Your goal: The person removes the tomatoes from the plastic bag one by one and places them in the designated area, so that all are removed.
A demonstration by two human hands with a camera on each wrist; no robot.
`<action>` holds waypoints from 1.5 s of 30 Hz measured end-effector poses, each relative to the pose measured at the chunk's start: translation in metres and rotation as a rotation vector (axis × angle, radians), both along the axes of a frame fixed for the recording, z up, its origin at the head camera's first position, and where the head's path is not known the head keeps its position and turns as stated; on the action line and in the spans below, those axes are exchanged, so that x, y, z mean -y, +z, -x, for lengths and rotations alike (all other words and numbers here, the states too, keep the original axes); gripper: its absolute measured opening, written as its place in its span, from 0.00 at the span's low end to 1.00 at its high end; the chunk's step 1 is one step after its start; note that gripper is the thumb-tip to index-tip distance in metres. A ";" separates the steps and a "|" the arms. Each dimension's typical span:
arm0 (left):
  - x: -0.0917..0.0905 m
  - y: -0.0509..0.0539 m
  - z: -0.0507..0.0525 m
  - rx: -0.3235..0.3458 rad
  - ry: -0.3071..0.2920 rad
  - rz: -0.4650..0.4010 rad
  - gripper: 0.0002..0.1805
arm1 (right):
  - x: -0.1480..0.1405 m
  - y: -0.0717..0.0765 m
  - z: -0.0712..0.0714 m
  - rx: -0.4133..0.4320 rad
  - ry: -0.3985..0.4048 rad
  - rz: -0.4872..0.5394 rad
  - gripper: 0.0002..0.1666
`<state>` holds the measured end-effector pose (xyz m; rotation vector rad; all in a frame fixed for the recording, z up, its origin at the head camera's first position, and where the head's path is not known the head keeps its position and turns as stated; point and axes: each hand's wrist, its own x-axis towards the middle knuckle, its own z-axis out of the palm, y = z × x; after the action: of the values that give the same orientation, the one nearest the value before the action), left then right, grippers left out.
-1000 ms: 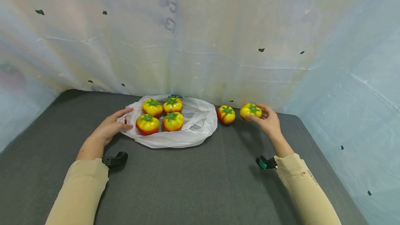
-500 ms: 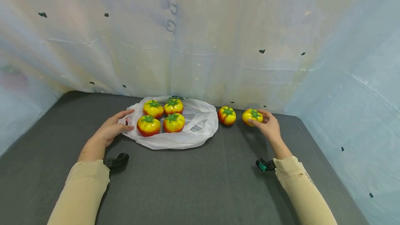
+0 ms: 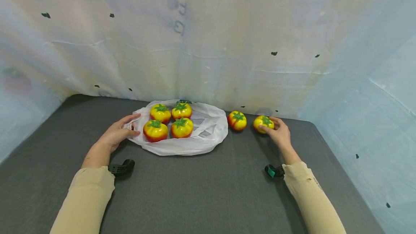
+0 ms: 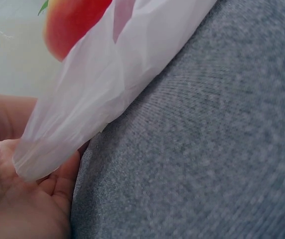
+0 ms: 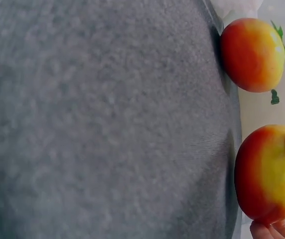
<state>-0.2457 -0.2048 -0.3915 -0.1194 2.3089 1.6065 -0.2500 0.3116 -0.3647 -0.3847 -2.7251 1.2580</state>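
Note:
A white plastic bag (image 3: 211,122) lies open on the table, with several yellow-and-red tomatoes inside, one of them a tomato (image 3: 155,131) at the front left. At the bag's left end my left hand (image 3: 113,134) holds its edge between thumb and fingers. The left wrist view shows the bag's corner (image 4: 58,139) across my palm. My right hand (image 3: 280,132) grips a tomato (image 3: 261,123) from its right side, thumb in front and fingers behind. In the right wrist view this held tomato (image 5: 262,174) is very low over the table or on it.
Another loose tomato (image 3: 237,121) sits between the bag and my right hand. Pale plastic sheeting (image 3: 221,46) rises behind the dark grey table (image 3: 201,190) and along its sides.
My right hand has lowered the tomato toward the table and slightly right, widening its gap from the loose tomato. The left hand still holds the bag's edge.

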 end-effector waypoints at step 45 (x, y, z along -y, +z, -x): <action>0.001 -0.003 0.001 0.006 0.004 0.006 0.47 | 0.005 0.021 -0.006 -0.031 -0.011 0.022 0.47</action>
<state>-0.2471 -0.2057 -0.3942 -0.1299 2.3101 1.5990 -0.2445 0.3067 -0.3438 -0.3790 -2.6812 1.2815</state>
